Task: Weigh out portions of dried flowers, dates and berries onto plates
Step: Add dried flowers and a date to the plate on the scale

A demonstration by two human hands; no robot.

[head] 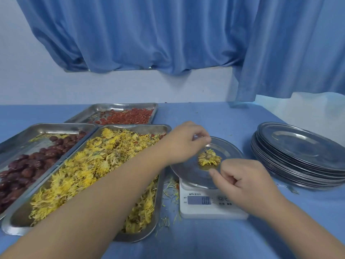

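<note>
white scale (pixel 205 210): writing unreadable | left hand (pixel 183 142): fingers pinched above yellow dried flower (pixel 209 157) | right hand (pixel 242 179): fingers curled at round steel plate (pixel 226 149) rim | both holds unclear

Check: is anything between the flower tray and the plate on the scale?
Nothing visible is. The plate sits on the scale right beside the tray, holding one flower. The left hand is over its far edge, the right hand at its near edge.

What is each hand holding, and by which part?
Left hand: cannot be told; its fingers pinch together just above the dried flower on the plate. Right hand, curled beside the plate, holds nothing visible.
</note>
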